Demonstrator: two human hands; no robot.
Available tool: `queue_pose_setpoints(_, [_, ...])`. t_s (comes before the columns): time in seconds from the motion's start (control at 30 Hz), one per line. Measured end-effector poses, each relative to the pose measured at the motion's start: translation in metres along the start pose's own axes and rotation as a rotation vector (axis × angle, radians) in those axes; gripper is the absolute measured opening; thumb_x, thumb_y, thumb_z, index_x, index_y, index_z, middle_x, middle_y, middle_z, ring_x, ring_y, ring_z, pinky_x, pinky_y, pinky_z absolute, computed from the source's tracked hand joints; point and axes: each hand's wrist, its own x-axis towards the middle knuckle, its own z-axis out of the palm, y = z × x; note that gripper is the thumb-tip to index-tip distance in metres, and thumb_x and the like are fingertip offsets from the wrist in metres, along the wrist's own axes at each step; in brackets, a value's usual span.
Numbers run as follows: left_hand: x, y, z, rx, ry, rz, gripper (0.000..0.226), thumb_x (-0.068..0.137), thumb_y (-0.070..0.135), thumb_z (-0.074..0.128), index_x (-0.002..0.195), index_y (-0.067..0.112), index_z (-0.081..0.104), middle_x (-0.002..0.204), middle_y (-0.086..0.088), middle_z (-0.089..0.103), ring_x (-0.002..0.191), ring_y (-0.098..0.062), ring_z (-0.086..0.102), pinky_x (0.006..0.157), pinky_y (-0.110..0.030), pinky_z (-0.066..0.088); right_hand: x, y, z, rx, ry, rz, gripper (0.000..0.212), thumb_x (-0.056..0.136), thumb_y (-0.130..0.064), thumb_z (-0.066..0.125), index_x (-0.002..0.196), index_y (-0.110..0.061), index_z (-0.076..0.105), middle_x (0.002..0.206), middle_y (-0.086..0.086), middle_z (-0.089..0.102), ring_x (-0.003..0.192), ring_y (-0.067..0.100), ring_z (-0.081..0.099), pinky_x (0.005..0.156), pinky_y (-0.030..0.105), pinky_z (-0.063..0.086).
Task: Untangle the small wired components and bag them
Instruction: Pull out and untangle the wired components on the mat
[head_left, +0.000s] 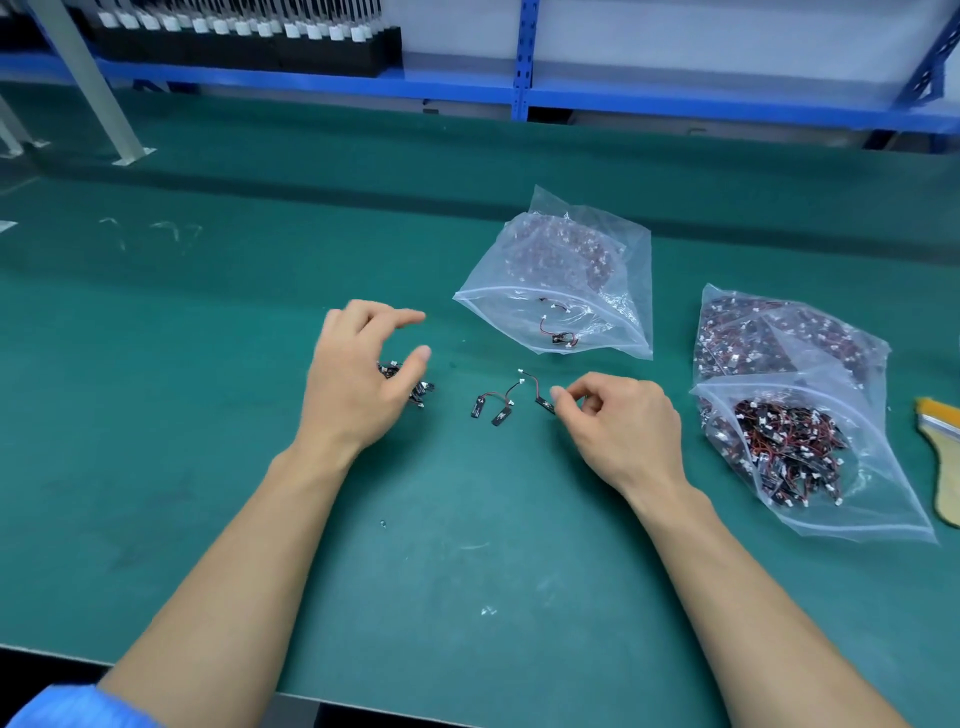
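Observation:
My left hand (358, 379) hovers with fingers spread and loosely bent over a small tangled clump of wired components (415, 389), partly hiding it. My right hand (618, 421) pinches one black component (544, 404) at its end, its wire trailing up to a white plug. Two separated components (491, 408) lie on the mat between my hands. An open clear bag (561, 291) with a few components inside lies just beyond them. A fuller open bag (810, 447) of tangled components lies to the right.
The green mat (467, 519) covers the bench. Another packed bag (769, 332) lies behind the fuller one. A brush (940, 447) sits at the far right edge. Blue shelving (524, 62) with a black tray of parts stands at the back.

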Motion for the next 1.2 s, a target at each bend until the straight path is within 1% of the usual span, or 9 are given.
queue_pose_setpoints(0.1, [-0.002,-0.016,0.003,0.074,-0.268,-0.139,0.049,0.085,0.047,0.072,0.131,0.035,0.06,0.126,0.01,0.051,0.119,-0.016,0.039,0.105,-0.036,0.034,-0.001,-0.001,0.001,0.024,-0.008,0.001,0.025,0.087,-0.046,0.067,0.066,-0.032,0.064,0.051,-0.013,0.053,0.062,0.018,0.054,0.055,0.027,0.035])
queue_pose_setpoints(0.2, [-0.005,-0.021,0.011,0.149,-0.414,-0.131,0.043,0.084,0.051,0.071,0.124,0.037,0.063,0.126,0.012,0.049,0.125,-0.014,0.035,0.102,-0.031,0.025,-0.002,0.0,0.001,0.033,-0.015,-0.01,0.025,0.087,-0.045,0.067,0.067,-0.03,0.066,0.051,-0.012,0.052,0.061,0.017,0.053,0.054,0.025,0.033])
queue_pose_setpoints(0.4, [-0.005,-0.02,0.009,0.105,-0.419,-0.064,0.011,0.092,0.037,0.069,0.096,0.027,0.066,0.098,0.012,0.051,0.096,-0.012,0.045,0.082,-0.027,0.038,-0.006,-0.001,0.002,0.074,-0.007,-0.035,0.025,0.088,-0.04,0.069,0.067,-0.026,0.067,0.049,-0.011,0.051,0.058,0.016,0.051,0.055,0.027,0.034])
queue_pose_setpoints(0.53, [-0.005,-0.015,0.006,0.058,-0.383,-0.029,0.012,0.089,0.031,0.074,0.085,0.025,0.064,0.087,0.012,0.053,0.08,-0.002,0.052,0.068,-0.022,0.037,-0.008,-0.001,0.001,0.116,0.009,-0.067,0.025,0.088,-0.038,0.07,0.067,-0.026,0.067,0.048,-0.01,0.049,0.053,0.009,0.048,0.055,0.026,0.033])
queue_pose_setpoints(0.63, [-0.007,-0.011,0.004,0.009,-0.394,-0.005,0.015,0.085,0.024,0.078,0.079,0.025,0.064,0.074,0.01,0.059,0.069,-0.006,0.053,0.064,-0.026,0.04,-0.009,-0.002,0.001,0.164,0.016,-0.102,0.024,0.088,-0.035,0.072,0.067,-0.026,0.067,0.048,-0.01,0.048,0.051,0.012,0.046,0.055,0.029,0.04])
queue_pose_setpoints(0.77, [-0.013,0.003,0.005,-0.325,-0.393,-0.124,0.02,0.083,0.015,0.08,0.073,0.025,0.065,0.06,0.005,0.064,0.048,-0.007,0.051,0.05,-0.02,0.044,-0.012,-0.005,-0.002,0.214,0.008,-0.162,0.018,0.087,-0.032,0.074,0.07,-0.027,0.07,0.049,-0.009,0.05,0.052,0.014,0.048,0.057,0.032,0.047])
queue_pose_setpoints(0.87, [-0.018,0.017,0.009,-0.556,-0.412,-0.182,0.018,0.083,0.012,0.081,0.074,0.02,0.067,0.059,0.006,0.062,0.05,-0.008,0.052,0.05,-0.019,0.043,-0.02,-0.017,-0.001,0.28,-0.058,-0.245,0.013,0.082,-0.041,0.076,0.078,-0.029,0.074,0.05,-0.01,0.052,0.05,0.011,0.048,0.057,0.032,0.047])
queue_pose_setpoints(1.0, [-0.022,0.029,0.015,-0.715,-0.464,-0.227,0.015,0.085,0.013,0.079,0.076,0.018,0.068,0.062,0.007,0.062,0.051,-0.009,0.05,0.05,-0.019,0.042,-0.028,-0.038,0.008,0.298,-0.154,-0.301,0.023,0.078,-0.053,0.079,0.088,-0.033,0.076,0.049,-0.014,0.05,0.051,0.007,0.049,0.057,0.03,0.044])
queue_pose_setpoints(1.2, [-0.019,0.029,0.016,-0.727,-0.442,-0.241,0.018,0.087,0.015,0.077,0.074,0.025,0.069,0.065,0.009,0.063,0.055,-0.006,0.049,0.055,-0.016,0.041,-0.029,-0.042,0.015,0.289,-0.209,-0.316,0.013,0.083,-0.041,0.079,0.079,-0.029,0.078,0.048,-0.01,0.05,0.048,0.011,0.043,0.056,0.034,0.044])
